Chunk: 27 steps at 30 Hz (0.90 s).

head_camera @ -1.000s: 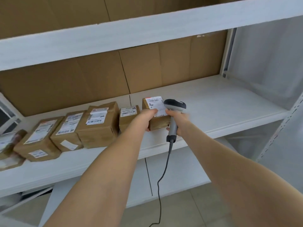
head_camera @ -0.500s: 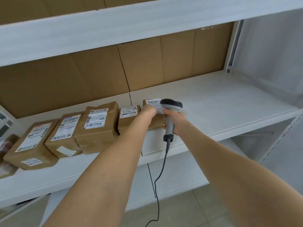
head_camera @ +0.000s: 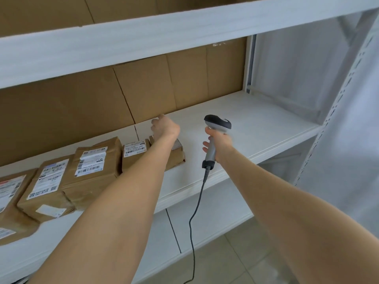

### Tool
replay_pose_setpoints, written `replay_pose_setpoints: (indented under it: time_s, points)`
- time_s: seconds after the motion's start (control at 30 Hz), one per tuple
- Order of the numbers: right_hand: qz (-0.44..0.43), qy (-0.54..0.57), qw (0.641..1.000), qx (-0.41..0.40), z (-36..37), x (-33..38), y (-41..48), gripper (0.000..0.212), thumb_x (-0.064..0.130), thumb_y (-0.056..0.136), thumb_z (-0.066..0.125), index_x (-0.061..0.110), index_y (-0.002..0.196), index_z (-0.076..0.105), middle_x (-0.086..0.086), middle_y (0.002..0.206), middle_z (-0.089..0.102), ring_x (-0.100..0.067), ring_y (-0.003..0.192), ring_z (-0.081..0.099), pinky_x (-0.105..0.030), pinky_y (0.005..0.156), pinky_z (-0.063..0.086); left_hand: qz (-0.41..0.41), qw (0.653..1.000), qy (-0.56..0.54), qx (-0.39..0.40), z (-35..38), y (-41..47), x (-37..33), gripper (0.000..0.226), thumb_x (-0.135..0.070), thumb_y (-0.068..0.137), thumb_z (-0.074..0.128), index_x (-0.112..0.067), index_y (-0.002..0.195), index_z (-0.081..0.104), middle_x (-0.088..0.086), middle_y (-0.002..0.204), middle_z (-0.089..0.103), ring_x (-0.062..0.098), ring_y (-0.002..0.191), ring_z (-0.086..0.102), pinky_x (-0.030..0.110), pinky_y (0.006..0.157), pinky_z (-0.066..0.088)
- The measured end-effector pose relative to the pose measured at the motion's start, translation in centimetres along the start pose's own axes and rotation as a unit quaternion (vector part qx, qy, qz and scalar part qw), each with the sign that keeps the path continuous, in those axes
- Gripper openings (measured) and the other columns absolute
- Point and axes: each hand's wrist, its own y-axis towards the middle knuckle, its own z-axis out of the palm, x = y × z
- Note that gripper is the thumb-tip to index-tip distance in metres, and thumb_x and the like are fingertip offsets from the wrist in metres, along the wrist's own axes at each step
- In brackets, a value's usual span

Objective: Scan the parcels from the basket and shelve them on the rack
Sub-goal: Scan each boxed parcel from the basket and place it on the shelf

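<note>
Five brown paper-wrapped parcels lie flat in a row on the left part of the white rack's [head_camera: 256, 128] middle shelf. The rightmost parcel [head_camera: 178, 155] is small and mostly hidden (only its right end shows). The second parcel [head_camera: 133, 160], also small, lies just beside it on the left with a white barcode label facing up. The larger third parcel [head_camera: 96, 169] overlaps the flat fourth parcel [head_camera: 47, 189]; both show labels. The fifth parcel [head_camera: 10, 203] is cut off at the left edge. Right of the row and apart from it, the scanner [head_camera: 218, 123], with a grey handle and dark head, stands upright in the right hand [head_camera: 220, 143], its cable hanging down.
</note>
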Motion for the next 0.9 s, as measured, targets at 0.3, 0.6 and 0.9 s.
replay_pose_setpoints:
  time_s: [0.3,0.6,0.9]
  points:
    - [-0.035,0.076,0.991,-0.108,-10.9,4.2,-3.9,0.008,0.011,0.085,0.068,0.01,0.09,0.061,-0.004,0.054,0.061,-0.014,0.053,0.056,-0.024,0.057,0.049,0.102,0.991,0.004,0.089,6.7,-6.8,-8.9,0.045,-0.012,0.093,0.047,-0.005,0.137,0.038,0.018,0.14,0.034,0.035,0.127,0.04,0.042,0.098,0.04]
    - [-0.033,0.136,0.967,-0.214,-26.9,3.7,-12.1,0.016,0.017,0.088,0.068,0.009,0.095,0.057,-0.009,0.076,0.064,-0.017,0.055,0.05,-0.027,0.056,0.042,0.172,0.967,0.008,0.186,14.0,-22.1,-15.1,0.047,-0.012,0.091,0.049,-0.013,0.136,0.04,0.014,0.139,0.034,0.032,0.124,0.042,0.038,0.097,0.042]
    - [-0.036,0.241,0.925,-0.292,-43.6,-1.6,-22.1,0.034,0.023,0.089,0.07,0.012,0.119,0.06,-0.004,0.079,0.065,-0.015,0.068,0.059,-0.032,0.072,0.049,0.266,0.912,0.075,0.304,21.3,-41.5,-16.5,0.049,-0.016,0.09,0.051,-0.011,0.138,0.042,0.014,0.144,0.034,0.033,0.123,0.047,0.04,0.099,0.045]
